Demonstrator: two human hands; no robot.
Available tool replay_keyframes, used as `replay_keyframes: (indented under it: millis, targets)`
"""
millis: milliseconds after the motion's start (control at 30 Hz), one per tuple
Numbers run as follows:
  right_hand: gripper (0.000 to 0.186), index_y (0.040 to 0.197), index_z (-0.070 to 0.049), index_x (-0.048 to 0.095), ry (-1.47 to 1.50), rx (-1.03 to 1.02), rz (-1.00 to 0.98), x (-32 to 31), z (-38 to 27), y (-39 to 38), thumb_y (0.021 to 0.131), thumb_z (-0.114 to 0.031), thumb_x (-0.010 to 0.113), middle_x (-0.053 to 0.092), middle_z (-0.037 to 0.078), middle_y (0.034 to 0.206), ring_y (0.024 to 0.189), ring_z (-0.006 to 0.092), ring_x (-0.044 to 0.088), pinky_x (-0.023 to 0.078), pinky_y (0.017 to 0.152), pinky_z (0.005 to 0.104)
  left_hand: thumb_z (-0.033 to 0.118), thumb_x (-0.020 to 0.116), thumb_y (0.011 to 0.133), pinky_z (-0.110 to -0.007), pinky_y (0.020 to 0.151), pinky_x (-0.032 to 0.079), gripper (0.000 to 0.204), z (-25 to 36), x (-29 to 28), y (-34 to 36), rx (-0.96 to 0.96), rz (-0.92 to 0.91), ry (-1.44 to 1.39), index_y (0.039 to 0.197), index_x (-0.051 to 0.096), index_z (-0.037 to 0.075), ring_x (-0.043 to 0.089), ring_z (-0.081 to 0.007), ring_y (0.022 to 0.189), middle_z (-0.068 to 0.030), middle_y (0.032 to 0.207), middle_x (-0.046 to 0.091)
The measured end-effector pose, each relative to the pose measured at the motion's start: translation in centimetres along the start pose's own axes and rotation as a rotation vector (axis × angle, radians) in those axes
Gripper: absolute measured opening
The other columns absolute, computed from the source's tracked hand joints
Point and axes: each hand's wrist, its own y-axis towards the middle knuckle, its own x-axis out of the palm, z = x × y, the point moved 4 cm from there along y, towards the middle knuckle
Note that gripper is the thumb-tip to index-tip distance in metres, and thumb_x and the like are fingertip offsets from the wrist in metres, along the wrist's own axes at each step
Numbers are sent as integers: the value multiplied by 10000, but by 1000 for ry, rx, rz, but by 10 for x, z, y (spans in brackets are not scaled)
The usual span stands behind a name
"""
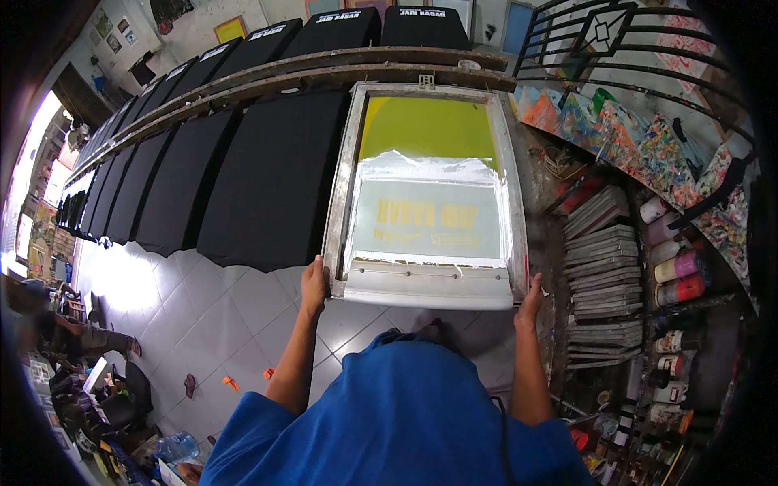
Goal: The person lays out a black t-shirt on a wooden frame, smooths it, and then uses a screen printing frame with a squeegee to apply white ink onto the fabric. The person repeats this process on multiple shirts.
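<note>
A screen-printing frame [343,194] with pale, worn side rails lies in front of me over the row of black shirts. Its mesh is yellow-green at the far end, and a band of white ink crosses the middle. Nearer to me, yellow lettering shows through a thin whitish film. A wide pale bar with screw heads [425,287], like a squeegee, spans the near end. My left hand [313,283] is closed on the frame's near left corner. At the near right corner, my right hand [529,304] grips the frame's edge, its fingers partly hidden.
Black shirts [267,174] lie on slanted boards to the left; printed black shirts [332,34] line the far side of wooden rails [284,73]. Stacked frames [601,267] and ink containers [679,275] fill shelving on the right. A seated person's leg [101,342] shows at far left.
</note>
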Motion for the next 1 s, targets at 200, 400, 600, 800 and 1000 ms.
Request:
replay_keyframes:
  millis: [200, 400, 600, 800, 1000]
  targets:
    - [628, 1218, 73, 548, -65, -42, -28, -13, 19, 18, 981, -498, 437, 559, 160, 1250, 1136, 221, 529, 393, 975, 317, 397, 438, 1009, -269, 546, 357, 438, -6, -7, 2, 49, -30, 184, 877, 630, 27, 418, -72, 615, 32, 682, 486]
    - [568, 1238, 5, 549, -499, -596, -107, -13, -35, -15, 912, -460, 564, 544, 166, 1253, 1177, 302, 499, 370, 1009, 403, 282, 487, 976, -359, 839, 452, 359, 28, -15, -18, 414, 253, 532, 1161, 564, -15, 571, -243, 934, -149, 1040, 598]
    - [611, 1236, -52, 557, -1131, -1068, -700, 33, -101, -99, 749, -377, 733, 522, 148, 1272, 1216, 352, 459, 360, 1013, 491, 227, 777, 705, -446, 991, 389, 589, 89, 8, -95, 711, -81, 865, 1213, 547, 39, 485, -365, 1181, -172, 1237, 530]
    - [588, 1168, -61, 577, -1227, -1093, -772, 39, -93, -88, 612, -135, 756, 567, 110, 1237, 1162, 296, 519, 397, 996, 445, 207, 782, 692, -431, 956, 416, 509, 91, 51, -95, 870, -501, 1048, 1157, 606, 98, 506, -310, 1129, -106, 1173, 563]
    - [505, 1133, -57, 602, -1154, -963, -854, 59, -135, -78, 638, -77, 700, 627, 133, 1143, 1070, 323, 580, 424, 970, 442, 185, 749, 729, -391, 896, 454, 415, 122, 58, -71, 908, -590, 988, 1113, 632, 80, 572, -284, 1003, -97, 1031, 622]
